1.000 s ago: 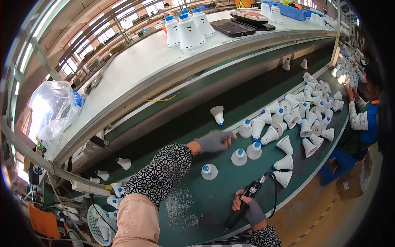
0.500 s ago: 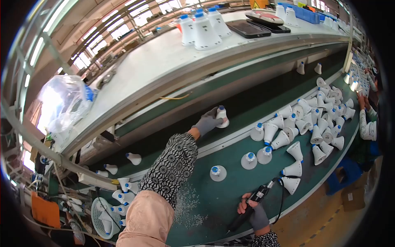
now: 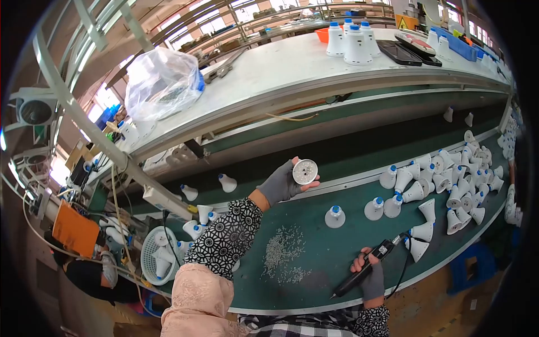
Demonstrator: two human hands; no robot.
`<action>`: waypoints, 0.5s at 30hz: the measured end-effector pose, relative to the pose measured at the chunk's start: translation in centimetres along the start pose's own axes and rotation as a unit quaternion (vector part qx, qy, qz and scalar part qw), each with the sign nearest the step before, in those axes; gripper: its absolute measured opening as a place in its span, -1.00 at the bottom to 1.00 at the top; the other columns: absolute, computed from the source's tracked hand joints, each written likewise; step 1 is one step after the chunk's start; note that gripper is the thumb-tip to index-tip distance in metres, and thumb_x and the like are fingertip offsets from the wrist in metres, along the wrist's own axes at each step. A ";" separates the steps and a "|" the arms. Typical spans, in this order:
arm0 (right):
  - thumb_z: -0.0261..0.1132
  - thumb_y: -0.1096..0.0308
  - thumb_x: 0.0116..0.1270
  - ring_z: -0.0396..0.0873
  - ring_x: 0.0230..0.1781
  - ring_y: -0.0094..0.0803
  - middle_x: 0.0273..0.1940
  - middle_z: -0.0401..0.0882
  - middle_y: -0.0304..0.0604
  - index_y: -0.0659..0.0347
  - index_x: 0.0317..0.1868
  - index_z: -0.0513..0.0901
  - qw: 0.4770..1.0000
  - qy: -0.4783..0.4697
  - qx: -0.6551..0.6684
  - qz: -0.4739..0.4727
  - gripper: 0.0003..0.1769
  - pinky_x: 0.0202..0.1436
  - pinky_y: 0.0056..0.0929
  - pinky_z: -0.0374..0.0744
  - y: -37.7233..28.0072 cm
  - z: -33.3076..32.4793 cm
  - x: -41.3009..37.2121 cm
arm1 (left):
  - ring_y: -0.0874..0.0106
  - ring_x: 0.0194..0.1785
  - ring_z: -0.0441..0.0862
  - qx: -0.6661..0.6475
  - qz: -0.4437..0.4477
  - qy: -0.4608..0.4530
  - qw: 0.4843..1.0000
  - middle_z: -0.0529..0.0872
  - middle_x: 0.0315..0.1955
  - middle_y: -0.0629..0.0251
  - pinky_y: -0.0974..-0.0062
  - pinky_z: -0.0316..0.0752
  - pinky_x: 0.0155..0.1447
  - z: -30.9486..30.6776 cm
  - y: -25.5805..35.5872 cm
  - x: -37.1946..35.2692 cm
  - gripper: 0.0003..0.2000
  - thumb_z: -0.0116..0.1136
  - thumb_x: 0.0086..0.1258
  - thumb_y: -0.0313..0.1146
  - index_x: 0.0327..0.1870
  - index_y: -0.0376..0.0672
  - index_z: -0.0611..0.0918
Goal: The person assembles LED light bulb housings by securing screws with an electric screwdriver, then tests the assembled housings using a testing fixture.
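The white cone point(image 3: 305, 172) is held up above the near edge of the dark channel, its wide face turned to the camera and showing small holes. The left hand point(image 3: 279, 184), in a grey glove with bare fingertips, is closed around its side. I judge this cone to be light and stiff, probably of plastic; its smooth wall could slip a little, so the flared side below the rim seems the good place to hold. The right hand point(image 3: 373, 281) is wrapped on a black corded tool point(image 3: 384, 250), whose thin tip points down near the green surface point(image 3: 320, 247). Between the hands and lower lie many tiny pieces point(image 3: 281, 254), perhaps screws, but too small to be sure. One upright cone point(image 3: 335, 217) stands to the right of them, and farther right a crowd of similar cones point(image 3: 466, 182) lies mixed.
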State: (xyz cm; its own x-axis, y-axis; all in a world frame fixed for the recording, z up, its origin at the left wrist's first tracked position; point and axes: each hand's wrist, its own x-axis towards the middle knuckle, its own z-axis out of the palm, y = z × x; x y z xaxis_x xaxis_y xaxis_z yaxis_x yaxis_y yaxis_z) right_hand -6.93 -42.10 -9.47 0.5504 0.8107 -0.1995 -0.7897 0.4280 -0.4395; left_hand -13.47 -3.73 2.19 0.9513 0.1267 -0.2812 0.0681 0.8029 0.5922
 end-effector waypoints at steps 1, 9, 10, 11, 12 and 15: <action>0.23 0.25 0.42 0.45 -0.41 -0.40 -0.39 0.46 -0.22 0.27 0.07 0.48 1.000 0.002 -0.002 -0.001 -0.67 -0.22 -0.32 0.48 0.0 0.1 0.0 | -0.16 0.19 0.58 -0.005 -0.002 0.003 1.000 0.51 0.17 -0.26 0.15 0.78 -0.07 0.0 0.1 -1.0 -0.44 -0.25 0.61 0.11 0.29 -0.23 0.39; 0.23 0.24 0.42 0.45 -0.41 -0.43 -0.40 0.45 -0.25 0.22 0.06 0.48 1.000 0.001 -0.011 -0.001 -0.69 -0.23 -0.34 0.48 0.0 -0.2 0.1 | -0.11 0.09 0.65 -0.003 0.015 0.053 0.998 0.54 0.13 -0.24 0.19 0.81 -0.16 -0.6 0.3 -6.4 -0.44 -0.22 0.60 0.12 0.27 -0.24 0.41; 0.23 0.23 0.42 0.45 -0.41 -0.44 -0.40 0.45 -0.25 0.22 0.06 0.48 1.000 0.002 -0.012 -0.001 -0.68 -0.23 -0.34 0.48 0.1 -0.2 0.1 | -0.10 0.09 0.65 -0.011 0.007 0.041 0.999 0.54 0.12 -0.22 0.19 0.81 -0.17 -0.6 0.2 -6.5 -0.44 -0.23 0.60 0.12 0.26 -0.23 0.41; 0.23 0.23 0.42 0.45 -0.41 -0.44 -0.41 0.45 -0.26 0.21 0.07 0.48 1.000 0.002 -0.012 -0.002 -0.68 -0.23 -0.34 0.48 0.1 -0.2 0.2 | -0.10 0.09 0.65 -0.019 -0.001 0.028 0.999 0.55 0.12 -0.20 0.19 0.81 -0.17 -0.7 0.2 -6.5 -0.45 -0.23 0.60 0.12 0.25 -0.23 0.41; 0.23 0.23 0.42 0.45 -0.41 -0.44 -0.41 0.45 -0.26 0.21 0.07 0.48 1.000 0.000 -0.010 0.000 -0.68 -0.23 -0.34 0.48 0.1 -0.2 0.2 | -0.10 0.10 0.65 -0.027 -0.010 0.015 0.999 0.55 0.11 -0.19 0.19 0.81 -0.18 -0.7 0.1 -6.4 -0.45 -0.23 0.60 0.12 0.24 -0.22 0.41; 0.24 0.20 0.42 0.44 -0.42 -0.44 -0.41 0.44 -0.26 0.22 0.07 0.47 1.000 -0.001 -0.013 0.000 -0.66 -0.25 -0.35 0.49 0.1 -0.3 0.2 | 0.01 0.02 0.70 0.090 0.009 0.017 0.996 0.57 0.08 -0.12 0.24 0.80 -0.13 -1.0 -0.2 -5.6 -0.50 -0.12 0.59 0.05 0.23 -0.23 0.41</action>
State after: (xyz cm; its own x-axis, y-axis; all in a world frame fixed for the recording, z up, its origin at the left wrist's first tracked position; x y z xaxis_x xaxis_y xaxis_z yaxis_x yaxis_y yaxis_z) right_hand -6.80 -42.02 -9.82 0.5502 0.8113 -0.1975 -0.7820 0.4177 -0.4626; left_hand -19.13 -4.00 2.88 0.9424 0.1623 -0.2926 0.1065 0.6836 0.7220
